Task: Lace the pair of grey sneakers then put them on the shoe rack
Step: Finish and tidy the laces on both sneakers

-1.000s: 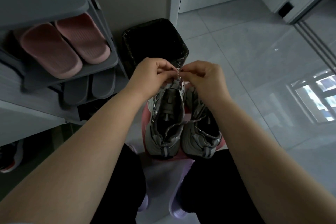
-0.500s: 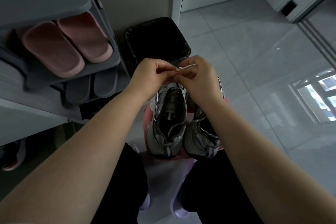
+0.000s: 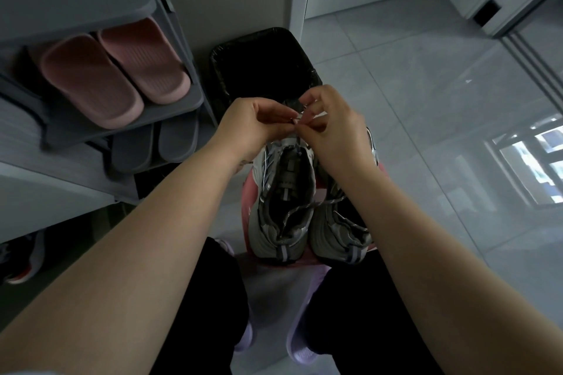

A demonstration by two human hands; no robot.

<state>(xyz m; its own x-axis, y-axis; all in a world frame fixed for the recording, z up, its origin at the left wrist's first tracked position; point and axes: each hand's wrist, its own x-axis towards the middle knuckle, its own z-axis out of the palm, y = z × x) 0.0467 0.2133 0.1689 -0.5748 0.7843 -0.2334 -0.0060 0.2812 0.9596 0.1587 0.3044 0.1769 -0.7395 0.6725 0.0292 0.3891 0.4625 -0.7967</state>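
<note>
Tiled floor (image 3: 411,100) carries the shoe rack (image 3: 122,132) holding pink slippers (image 3: 91,79); left hand (image 3: 253,128) and right hand (image 3: 335,137) grips pinch the lace (image 3: 297,119).

Through the head camera I can read no text, brand, number or sign. A pale patch sits on the tongue of the left grey sneaker (image 3: 290,172) — too dim and too small for me to make out any mark on it.
</note>
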